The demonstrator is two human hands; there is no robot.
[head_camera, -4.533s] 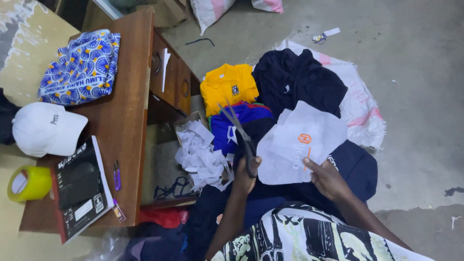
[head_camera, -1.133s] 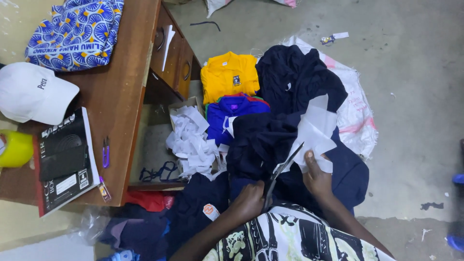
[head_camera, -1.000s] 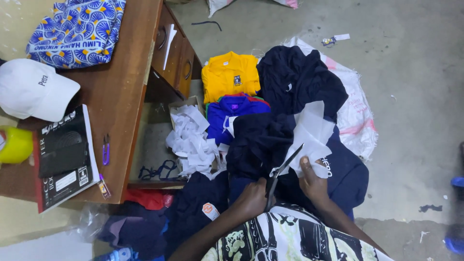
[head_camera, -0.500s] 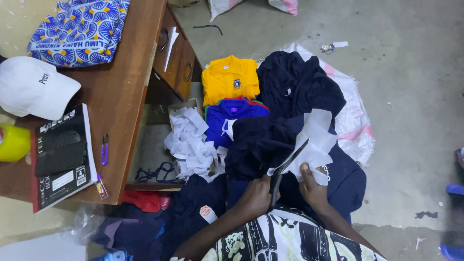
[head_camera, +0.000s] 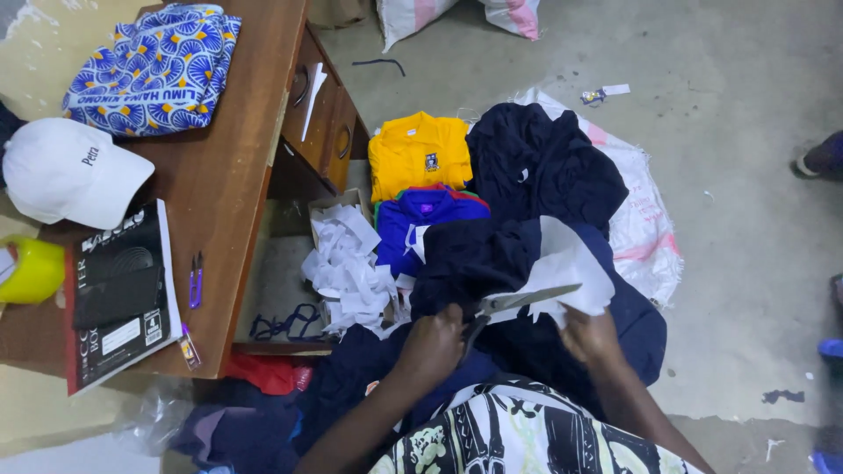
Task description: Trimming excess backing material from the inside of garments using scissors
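While hands cutting: scrap-filled box.

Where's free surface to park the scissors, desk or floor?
Desk: a bare wood strip between the white cap, black book and the desk's right edge. Floor: open concrete right of the white sack. Crowded: around both hands, the dark clothes and paper scraps.

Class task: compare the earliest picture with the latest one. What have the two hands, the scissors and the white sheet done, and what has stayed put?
The left hand lowered the scissors into the white sheet, now crumpled in the right hand. Shirts, cap and book lie unchanged.
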